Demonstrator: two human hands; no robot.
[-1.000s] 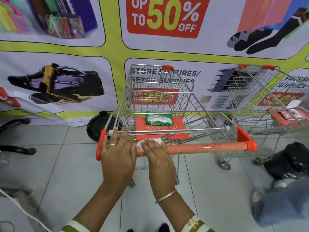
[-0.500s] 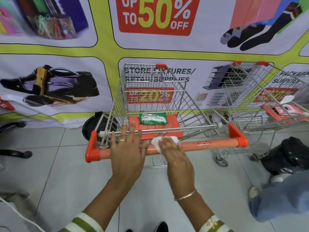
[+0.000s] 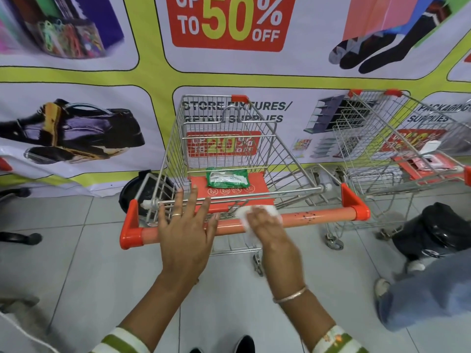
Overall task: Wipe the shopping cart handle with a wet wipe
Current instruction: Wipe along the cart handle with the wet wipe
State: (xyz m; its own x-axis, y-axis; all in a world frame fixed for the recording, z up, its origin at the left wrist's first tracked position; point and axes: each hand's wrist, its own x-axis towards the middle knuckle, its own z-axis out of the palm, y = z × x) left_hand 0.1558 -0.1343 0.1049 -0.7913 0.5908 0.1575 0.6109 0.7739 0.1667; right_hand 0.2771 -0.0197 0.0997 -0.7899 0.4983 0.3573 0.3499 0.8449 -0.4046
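Head view: wet wipe (image 3: pixel 246 220) further right

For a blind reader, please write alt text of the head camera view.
The right hand presses a white wet wipe on an orange cart handle; the left hand rests open on it. A green packet lies in the cart.

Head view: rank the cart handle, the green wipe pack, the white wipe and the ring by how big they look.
1. cart handle
2. green wipe pack
3. white wipe, largely covered by the right hand, so it may rival the pack
4. ring on the left hand
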